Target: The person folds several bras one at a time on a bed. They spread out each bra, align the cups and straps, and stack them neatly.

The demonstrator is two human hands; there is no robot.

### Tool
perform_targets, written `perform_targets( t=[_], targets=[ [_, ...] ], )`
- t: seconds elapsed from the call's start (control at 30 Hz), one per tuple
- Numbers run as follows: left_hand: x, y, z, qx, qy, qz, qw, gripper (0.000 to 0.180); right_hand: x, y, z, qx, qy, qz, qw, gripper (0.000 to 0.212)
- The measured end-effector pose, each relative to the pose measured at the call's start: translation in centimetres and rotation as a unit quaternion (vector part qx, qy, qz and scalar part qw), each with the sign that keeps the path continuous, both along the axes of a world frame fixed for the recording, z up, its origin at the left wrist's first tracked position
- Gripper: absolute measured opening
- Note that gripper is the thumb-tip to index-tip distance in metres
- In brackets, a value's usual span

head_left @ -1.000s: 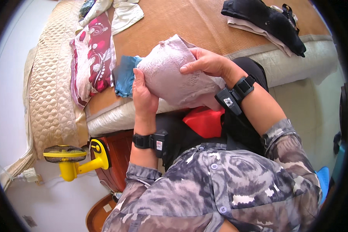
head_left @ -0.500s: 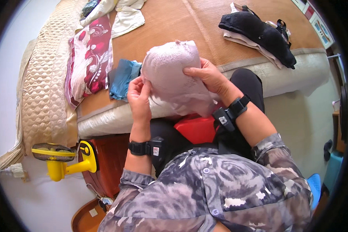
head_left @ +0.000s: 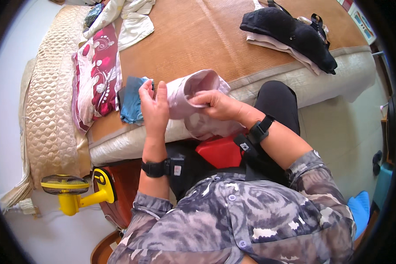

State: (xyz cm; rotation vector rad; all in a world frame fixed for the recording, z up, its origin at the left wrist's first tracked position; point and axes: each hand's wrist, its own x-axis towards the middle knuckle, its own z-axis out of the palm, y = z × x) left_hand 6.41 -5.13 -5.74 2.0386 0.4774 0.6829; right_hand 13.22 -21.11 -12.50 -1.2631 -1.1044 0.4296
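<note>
The pale pink garment (head_left: 200,83) seems light, soft, best held by its rim, where the right hand (head_left: 218,104) pinches; the left hand (head_left: 154,109), loosely spread, perhaps touches.

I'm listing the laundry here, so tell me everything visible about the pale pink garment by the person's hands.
The pale pink garment looks like thin, soft fabric. It curls round into a loose, tube-like opening with its inner side showing, and a slack, wrinkled part hangs below. It is at the near edge of the bed. The right hand grips it at the opening; the left hand is at its left side, contact unclear.
</note>
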Motion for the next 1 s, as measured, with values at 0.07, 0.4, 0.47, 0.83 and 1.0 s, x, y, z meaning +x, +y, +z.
perform_targets(
  t=[0.07, 0.4, 0.47, 0.83, 1.0],
  targets=[
    [0.0, 1.0, -0.6, -0.059, 0.080, 0.021, 0.995, 0.039, 0.0, -0.4, 0.4, -0.061, 0.047, 0.072, 0.994, 0.033],
    [-2.2, -0.8, -4.6, -0.198, 0.125, -0.155, 0.960, 0.024, 0.4, 1.2, -1.5, -0.145, 0.514, 0.078, 0.842, 0.041],
    [-1.9, -1.2, -3.9, -0.182, 0.058, -0.111, 0.975, 0.026, 0.7, 0.9, -1.2, -0.022, 0.513, 0.107, 0.851, 0.035],
    [-2.2, -1.5, -0.8, -0.504, -0.038, -0.168, 0.846, 0.035, 1.8, -1.1, 1.6, 0.089, 0.530, 0.149, 0.830, 0.045],
    [-2.3, -1.9, -0.5, -0.476, -0.055, -0.187, 0.858, 0.029, 2.2, -1.5, 1.6, 0.089, 0.519, 0.154, 0.836, 0.047]
  ],
)
